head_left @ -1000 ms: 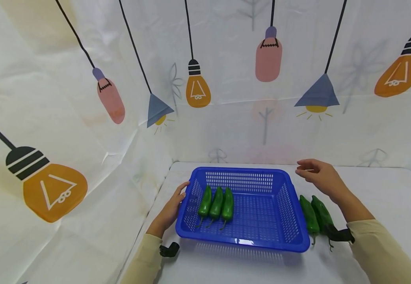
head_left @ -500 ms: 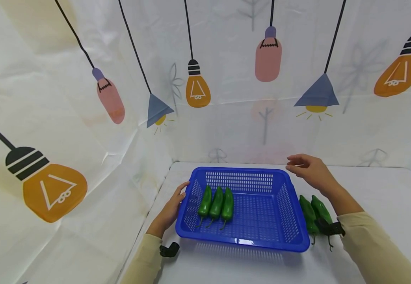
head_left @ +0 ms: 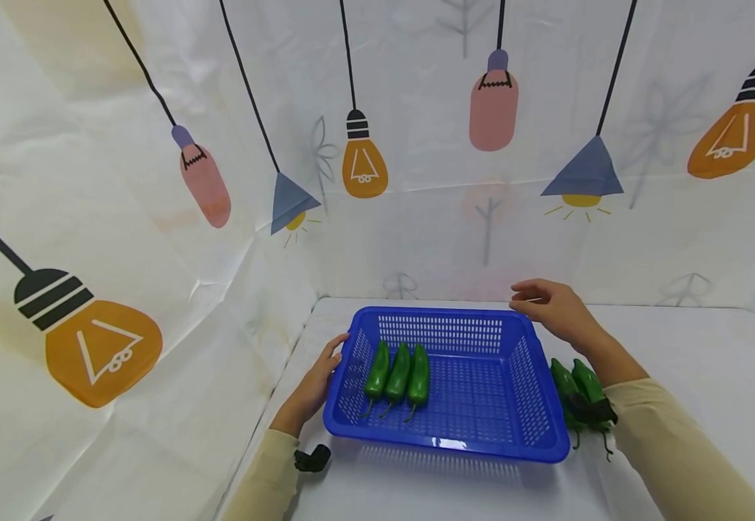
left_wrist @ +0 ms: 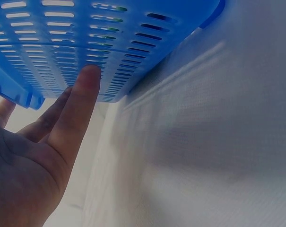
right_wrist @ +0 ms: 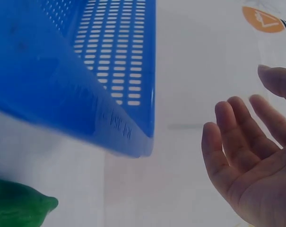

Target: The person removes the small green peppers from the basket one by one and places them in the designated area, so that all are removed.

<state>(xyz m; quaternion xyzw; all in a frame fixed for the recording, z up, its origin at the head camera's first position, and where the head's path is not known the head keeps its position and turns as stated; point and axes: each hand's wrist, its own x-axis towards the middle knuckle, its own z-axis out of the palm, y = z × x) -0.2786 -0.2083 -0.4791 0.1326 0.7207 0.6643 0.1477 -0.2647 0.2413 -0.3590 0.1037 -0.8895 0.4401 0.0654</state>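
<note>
A blue perforated plastic basket (head_left: 403,433) stands on the white table, with three green chili peppers (head_left: 419,376) side by side in its left half. My left hand (head_left: 312,387) rests against the basket's left side; in the left wrist view a straight finger (left_wrist: 79,111) touches the slotted outer wall. Beyond the basket's back right corner my right hand (head_left: 556,311) hovers with loosely bent fingers, apart from the basket and holding nothing. Two more green peppers (head_left: 587,380) lie on the table beside the basket's right wall, partly covered by the black wrist strap.
The white tabletop (head_left: 696,362) extends to the right of the basket. Behind it rises a white sheet (head_left: 429,239) printed with lamps and bulbs, and it continues along the left side. Black wrist straps (head_left: 312,458) sit at both cuffs.
My right hand has moved left and slightly up, from right of the basket toward its back right corner. The left hand, basket and peppers stay where they were.
</note>
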